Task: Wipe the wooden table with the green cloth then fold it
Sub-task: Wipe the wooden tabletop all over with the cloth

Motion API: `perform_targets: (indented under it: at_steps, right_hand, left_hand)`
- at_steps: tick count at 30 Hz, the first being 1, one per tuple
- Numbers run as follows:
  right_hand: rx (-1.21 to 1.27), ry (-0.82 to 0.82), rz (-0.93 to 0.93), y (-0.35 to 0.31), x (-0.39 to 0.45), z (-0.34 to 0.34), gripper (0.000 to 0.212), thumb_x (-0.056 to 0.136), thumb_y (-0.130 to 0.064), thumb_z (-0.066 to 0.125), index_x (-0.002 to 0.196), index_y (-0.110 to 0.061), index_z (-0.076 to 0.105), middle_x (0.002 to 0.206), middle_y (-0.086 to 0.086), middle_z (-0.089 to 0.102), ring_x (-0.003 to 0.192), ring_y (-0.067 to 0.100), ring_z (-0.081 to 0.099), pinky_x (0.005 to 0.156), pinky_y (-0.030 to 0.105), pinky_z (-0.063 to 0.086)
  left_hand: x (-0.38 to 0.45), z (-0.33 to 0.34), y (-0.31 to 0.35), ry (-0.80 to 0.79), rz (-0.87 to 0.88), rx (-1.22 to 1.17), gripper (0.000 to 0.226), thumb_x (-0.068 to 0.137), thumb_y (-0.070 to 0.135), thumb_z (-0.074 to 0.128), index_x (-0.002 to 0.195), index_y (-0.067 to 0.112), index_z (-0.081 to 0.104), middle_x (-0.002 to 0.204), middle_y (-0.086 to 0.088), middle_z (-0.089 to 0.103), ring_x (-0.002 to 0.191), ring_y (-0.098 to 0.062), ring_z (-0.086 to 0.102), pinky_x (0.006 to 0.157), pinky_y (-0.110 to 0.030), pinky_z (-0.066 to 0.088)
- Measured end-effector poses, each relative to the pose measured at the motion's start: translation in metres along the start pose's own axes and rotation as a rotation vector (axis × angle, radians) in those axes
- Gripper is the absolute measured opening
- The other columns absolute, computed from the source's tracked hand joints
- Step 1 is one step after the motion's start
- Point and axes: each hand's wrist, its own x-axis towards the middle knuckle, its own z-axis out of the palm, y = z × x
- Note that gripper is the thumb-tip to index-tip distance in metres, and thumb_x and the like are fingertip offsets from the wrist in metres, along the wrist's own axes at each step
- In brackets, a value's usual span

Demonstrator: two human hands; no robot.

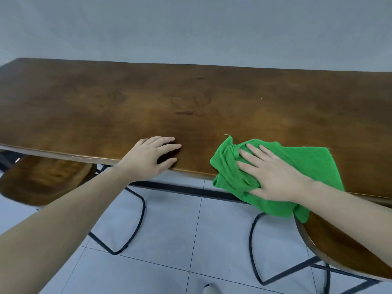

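Note:
A long dark wooden table (191, 98) stretches across the view against a grey wall. A crumpled green cloth (307, 164) lies at the table's near edge on the right, part of it hanging over the edge. My right hand (273, 172) presses flat on the cloth with its fingers straight and spread. My left hand (150, 158) rests on the bare wood at the near edge, left of the cloth, fingers extended and holding nothing.
A wooden stool (42, 179) stands under the table's edge at the left. A second wooden stool (339, 247) with black metal legs sits at the lower right. The floor (169, 230) below is light tile. A black table frame bar runs beneath the edge.

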Motion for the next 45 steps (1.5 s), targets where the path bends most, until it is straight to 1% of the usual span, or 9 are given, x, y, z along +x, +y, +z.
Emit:
perform_targets:
  at_steps: [3, 10, 16, 21, 25, 29, 33, 37, 45]
  right_hand:
    - [0.016, 0.026, -0.003, -0.027, 0.035, -0.003, 0.083, 0.087, -0.057, 0.057, 0.157, -0.024, 0.025, 0.167, 0.011, 0.016, 0.153, 0.038, 0.007, 0.123, 0.055, 0.002]
    - [0.074, 0.05, -0.041, -0.112, 0.145, -0.018, 0.085, 0.092, -0.058, 0.049, 0.159, -0.027, 0.006, 0.168, 0.011, 0.004, 0.152, 0.04, -0.003, 0.12, 0.062, 0.0]
    - [0.064, 0.074, -0.036, -0.178, 0.233, -0.03, 0.083, 0.093, -0.059, 0.048, 0.159, -0.028, 0.008, 0.168, 0.011, 0.005, 0.152, 0.042, 0.0, 0.12, 0.063, 0.001]
    - [0.055, 0.047, 0.019, -0.224, 0.288, -0.039, 0.087, 0.091, -0.066, 0.047, 0.159, -0.029, 0.007, 0.168, 0.01, 0.006, 0.152, 0.042, 0.001, 0.12, 0.062, 0.003]
    - [0.053, 0.014, 0.019, -0.239, 0.304, -0.046, 0.089, 0.09, -0.067, 0.048, 0.159, -0.03, 0.006, 0.169, 0.008, 0.006, 0.153, 0.037, 0.001, 0.123, 0.057, 0.001]
    - [0.054, 0.031, -0.014, -0.22, 0.283, -0.046, 0.09, 0.086, -0.069, 0.055, 0.159, -0.03, 0.017, 0.167, 0.0, 0.008, 0.154, 0.028, 0.007, 0.124, 0.046, 0.004]
    - [0.032, 0.011, 0.105, -0.216, 0.265, -0.041, 0.099, 0.08, -0.063, 0.067, 0.154, -0.042, 0.004, 0.166, -0.005, 0.007, 0.154, 0.023, 0.007, 0.124, 0.047, 0.01]
    - [0.005, -0.038, 0.182, -0.235, 0.28, -0.044, 0.103, 0.079, -0.056, 0.073, 0.152, -0.041, 0.002, 0.168, 0.001, 0.011, 0.154, 0.025, 0.002, 0.123, 0.046, 0.002]
    - [0.02, -0.03, 0.165, -0.324, 0.397, -0.057, 0.105, 0.079, -0.072, 0.057, 0.158, -0.036, -0.002, 0.169, 0.005, -0.001, 0.154, 0.032, -0.006, 0.123, 0.053, -0.005]
  left_hand:
    - [-0.005, -0.004, -0.025, -0.019, -0.04, -0.002, 0.049, 0.098, 0.057, 0.036, 0.146, 0.044, 0.039, 0.155, 0.016, 0.034, 0.143, -0.01, 0.026, 0.112, -0.038, 0.024]
    - [-0.028, -0.008, -0.084, -0.007, -0.181, -0.02, 0.048, 0.098, 0.057, 0.034, 0.145, 0.049, 0.036, 0.156, 0.018, 0.032, 0.145, -0.013, 0.024, 0.115, -0.04, 0.019]
    - [-0.055, -0.014, -0.155, 0.04, -0.253, -0.021, 0.045, 0.101, 0.049, 0.035, 0.145, 0.044, 0.042, 0.155, 0.013, 0.037, 0.144, -0.015, 0.028, 0.114, -0.041, 0.023]
    - [-0.082, -0.017, -0.221, 0.061, -0.27, -0.042, 0.046, 0.099, 0.053, 0.035, 0.143, 0.044, 0.044, 0.153, 0.014, 0.039, 0.142, -0.014, 0.03, 0.112, -0.041, 0.025]
    - [-0.103, -0.027, -0.279, 0.005, -0.254, -0.035, 0.049, 0.098, 0.058, 0.031, 0.145, 0.047, 0.038, 0.156, 0.016, 0.034, 0.144, -0.013, 0.025, 0.114, -0.041, 0.022]
    - [-0.123, -0.034, -0.328, -0.034, -0.219, -0.043, 0.051, 0.097, 0.062, 0.025, 0.146, 0.049, 0.034, 0.158, 0.016, 0.031, 0.146, -0.013, 0.023, 0.116, -0.043, 0.02]
    - [-0.141, -0.04, -0.37, -0.029, -0.191, -0.05, 0.051, 0.098, 0.061, 0.026, 0.146, 0.047, 0.035, 0.158, 0.014, 0.031, 0.146, -0.013, 0.022, 0.116, -0.042, 0.019]
    - [-0.161, -0.042, -0.407, 0.01, -0.18, -0.07, 0.049, 0.099, 0.058, 0.027, 0.146, 0.045, 0.037, 0.157, 0.013, 0.033, 0.146, -0.013, 0.022, 0.117, -0.041, 0.019]
    - [-0.178, -0.044, -0.475, 0.039, -0.191, -0.059, 0.056, 0.096, 0.066, 0.021, 0.145, 0.045, 0.037, 0.156, 0.015, 0.033, 0.146, -0.011, 0.022, 0.117, -0.04, 0.017]
